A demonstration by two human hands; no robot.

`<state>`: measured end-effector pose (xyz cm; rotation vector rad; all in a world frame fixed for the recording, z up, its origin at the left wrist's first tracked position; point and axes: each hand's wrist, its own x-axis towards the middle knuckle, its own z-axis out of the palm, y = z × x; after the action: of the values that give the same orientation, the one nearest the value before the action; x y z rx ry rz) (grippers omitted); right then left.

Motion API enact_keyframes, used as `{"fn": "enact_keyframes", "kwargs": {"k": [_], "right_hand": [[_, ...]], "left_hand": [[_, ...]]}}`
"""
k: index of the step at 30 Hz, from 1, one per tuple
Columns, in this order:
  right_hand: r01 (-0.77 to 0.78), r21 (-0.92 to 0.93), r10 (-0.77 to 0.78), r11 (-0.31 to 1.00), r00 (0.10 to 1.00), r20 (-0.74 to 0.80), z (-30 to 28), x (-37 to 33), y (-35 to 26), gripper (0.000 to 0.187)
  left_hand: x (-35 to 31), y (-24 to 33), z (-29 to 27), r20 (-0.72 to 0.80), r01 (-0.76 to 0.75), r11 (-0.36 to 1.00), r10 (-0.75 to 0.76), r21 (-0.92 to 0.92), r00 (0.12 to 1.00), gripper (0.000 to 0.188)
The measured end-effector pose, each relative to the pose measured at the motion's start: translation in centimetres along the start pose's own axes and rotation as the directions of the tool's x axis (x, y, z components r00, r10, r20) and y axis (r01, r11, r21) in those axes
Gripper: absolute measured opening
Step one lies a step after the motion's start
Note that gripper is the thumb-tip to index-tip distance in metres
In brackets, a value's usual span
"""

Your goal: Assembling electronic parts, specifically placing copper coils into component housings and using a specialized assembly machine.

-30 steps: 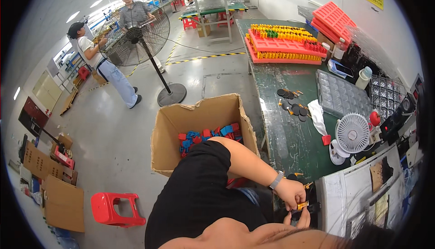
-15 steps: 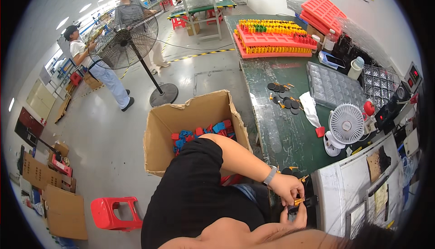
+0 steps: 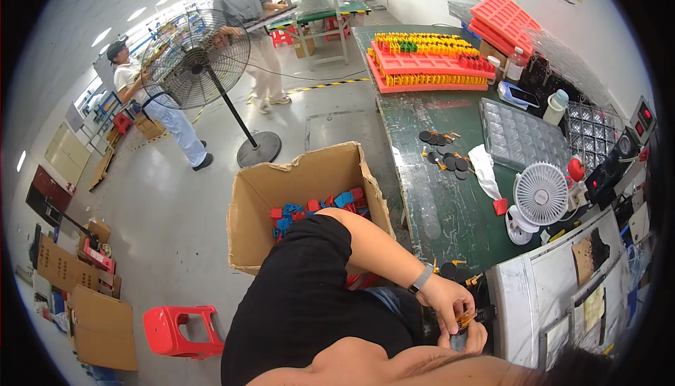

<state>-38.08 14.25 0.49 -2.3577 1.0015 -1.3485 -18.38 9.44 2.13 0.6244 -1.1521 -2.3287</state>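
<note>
My left hand (image 3: 450, 301), with a grey-banded watch (image 3: 421, 278) on its wrist, reaches across to the near end of the green table. Its thumb and fingers pinch a small orange part (image 3: 463, 320) with a dark piece under it. My right hand (image 3: 476, 337) is closed on the same small part from below, so the fingers of both hands meet around it. More black discs with orange tabs (image 3: 450, 269) lie just beyond my hands. A dark fixture (image 3: 485, 313) stands right beside the fingers, partly hidden.
Left of the table (image 3: 436, 210) stands a cardboard box (image 3: 309, 164) holding red and blue plastic parts. A white fan (image 3: 540, 194), clear tray (image 3: 522, 133) and pink racks (image 3: 429, 69) of yellow parts sit on the table. A grey machine (image 3: 517, 294) borders my hands; a red stool (image 3: 179, 330) is at left.
The whole view has shifted slightly. My hands stay together on the small orange part, with the fingers slightly shifted. A person behind the floor fan has stepped to the right, carrying a flat object.
</note>
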Motion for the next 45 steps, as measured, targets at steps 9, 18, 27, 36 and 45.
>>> {"fn": "enact_keyframes", "kwargs": {"k": [9,18,27,36,45], "right_hand": [[0.106,-0.078,-0.100,0.991,0.991,0.087,-0.7,0.6,0.0,0.065],[-0.170,-0.005,0.169,0.986,0.976,0.138,-0.7,0.7,-1.6,0.050],[-0.076,0.011,0.074,0.997,0.989,0.125,-0.7,1.4,-2.6,0.049],[-0.091,0.040,0.085,0.995,0.988,0.130,-1.6,2.5,-2.1,0.050],[-0.207,0.105,0.200,0.973,0.977,0.076,-2.4,2.7,-0.4,0.050]], "left_hand": [[0.5,-1.1,0.1,-0.006,-0.053,0.991,0.054,0.120,0.999,0.061],[1.4,-1.5,-0.6,0.012,-0.034,0.979,0.032,0.203,0.999,0.064],[-0.5,-0.2,0.3,0.033,-0.014,0.964,0.005,0.265,0.999,0.061],[-1.4,2.8,0.4,0.138,-0.153,0.799,0.088,0.582,0.987,0.076],[5.4,24.3,-30.9,-0.760,0.451,0.612,0.500,0.650,0.416,0.049]]}}
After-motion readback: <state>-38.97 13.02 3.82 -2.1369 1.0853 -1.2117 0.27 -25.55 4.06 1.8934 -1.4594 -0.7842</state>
